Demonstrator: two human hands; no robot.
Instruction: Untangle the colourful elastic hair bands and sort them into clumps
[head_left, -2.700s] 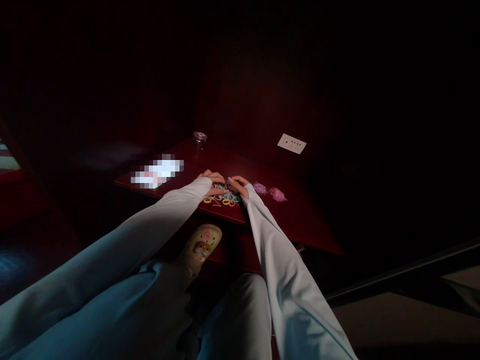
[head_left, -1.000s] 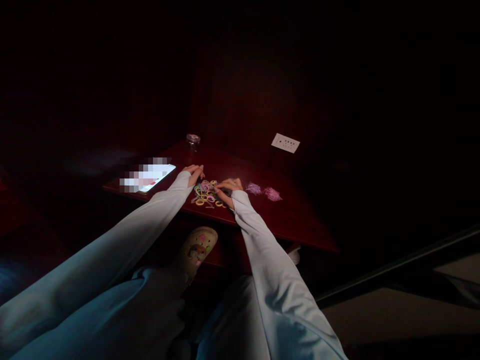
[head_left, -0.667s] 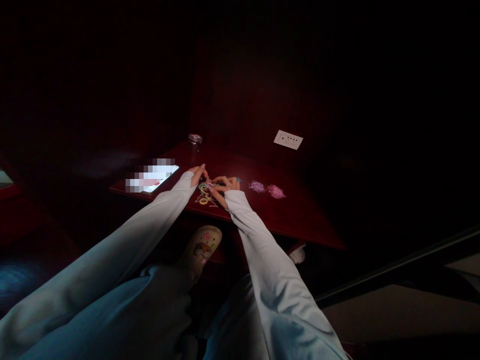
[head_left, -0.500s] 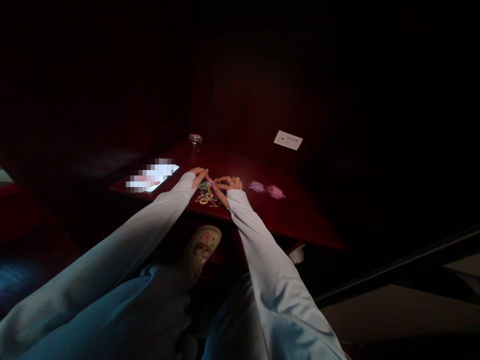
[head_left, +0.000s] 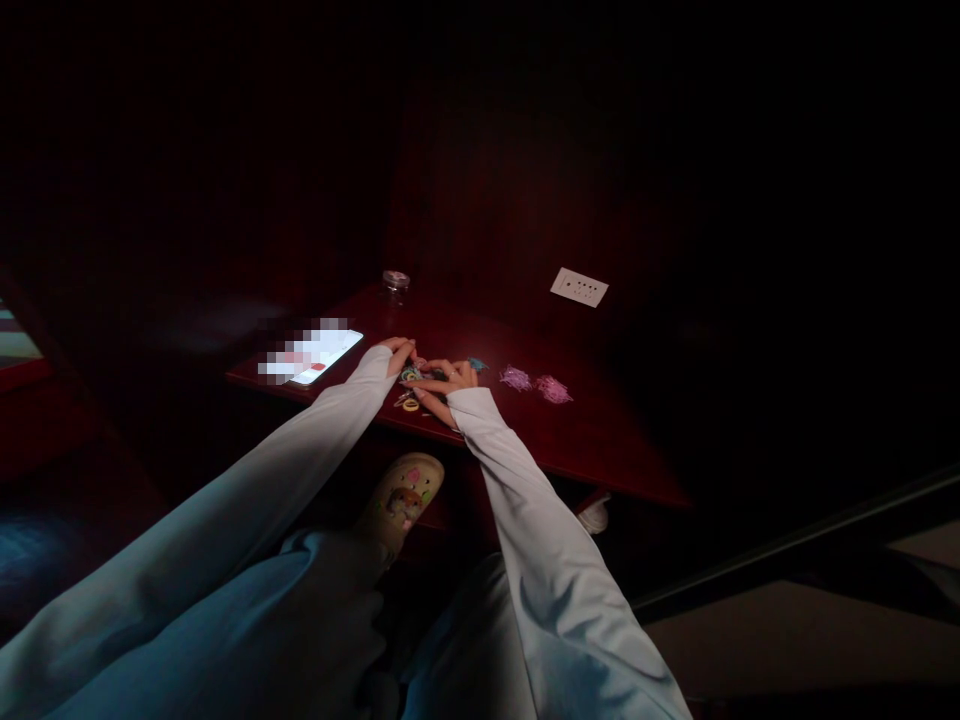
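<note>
A small pile of mixed coloured elastic bands (head_left: 410, 405) lies near the front edge of the dark red table (head_left: 600, 430). At its far left side is my left hand (head_left: 400, 353), fingers bent and pressed together; whatever they may hold is too small to make out. My right hand (head_left: 450, 382) reaches over the pile from the right, thumb and fingers stretched apart, covering part of the bands. Just beyond it sits a little blue-green heap (head_left: 478, 365). Farther right are a purple heap of bands (head_left: 515, 378) and a pink heap of bands (head_left: 553, 389).
A lit phone (head_left: 330, 355), partly pixelated, rests on the table's left side. Behind it stands a small clear lidded jar (head_left: 395, 287). A white socket plate (head_left: 580, 287) is on the back wall. Below the table shows a beige clog (head_left: 409, 495).
My right hand has spread its fingers and moved slightly down over the pile, uncovering the blue-green heap. The left hand stays nearly in place. The view has shifted a little.
</note>
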